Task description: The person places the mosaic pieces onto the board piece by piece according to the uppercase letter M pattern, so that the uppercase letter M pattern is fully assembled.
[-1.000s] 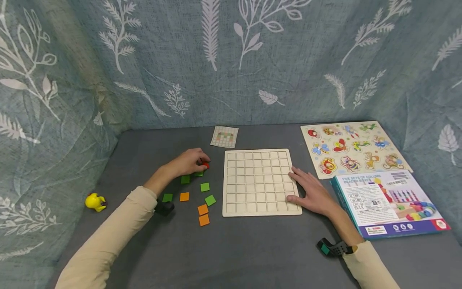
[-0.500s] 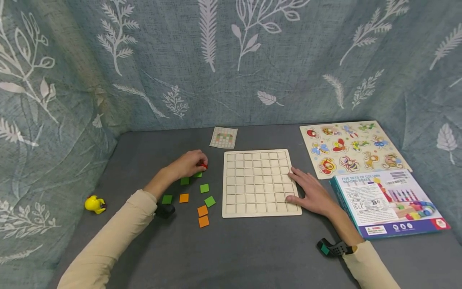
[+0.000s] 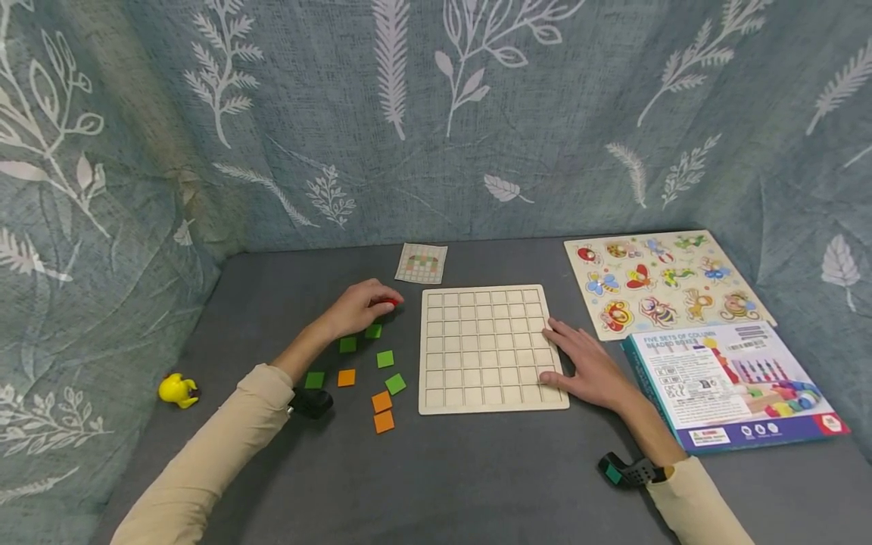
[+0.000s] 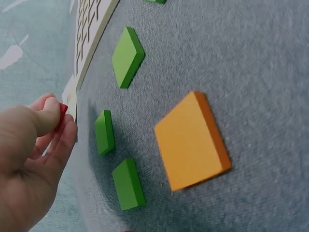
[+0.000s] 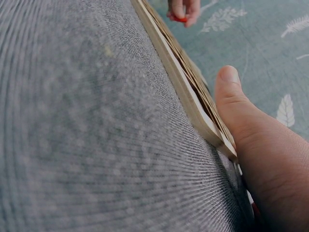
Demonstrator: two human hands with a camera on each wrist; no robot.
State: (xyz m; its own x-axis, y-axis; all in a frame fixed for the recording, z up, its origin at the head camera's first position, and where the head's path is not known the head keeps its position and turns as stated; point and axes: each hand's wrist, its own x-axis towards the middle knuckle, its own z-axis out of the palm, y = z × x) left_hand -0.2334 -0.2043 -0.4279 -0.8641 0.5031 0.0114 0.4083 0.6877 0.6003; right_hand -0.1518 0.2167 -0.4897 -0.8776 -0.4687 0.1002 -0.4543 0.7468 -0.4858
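Note:
Between thumb and fingertips my left hand [image 3: 357,306] pinches a small red tile [image 4: 62,116], raised above the table in the left wrist view. Just under and behind it lie green square tiles [image 3: 373,331] and orange square tiles [image 3: 347,377], several in all, scattered left of the board. The wooden grid board [image 3: 482,409] lies flat in the middle, its cells bare. My right hand [image 3: 589,367] rests on the board's right edge with fingers extended; in the right wrist view the thumb [image 5: 231,96] lies along that edge.
A small patterned card [image 3: 421,263] lies behind the board. At the right are an insect puzzle board [image 3: 647,274] and a boxed bead set [image 3: 736,386], which sits close to my right forearm. A yellow toy [image 3: 179,390] stands at the far left. A leaf-print curtain [image 3: 436,182] hangs behind.
The left hand, still pinching the red tile, has shifted slightly to the right and away from the green tiles, uncovering more of them. The right hand stays on the board's edge.

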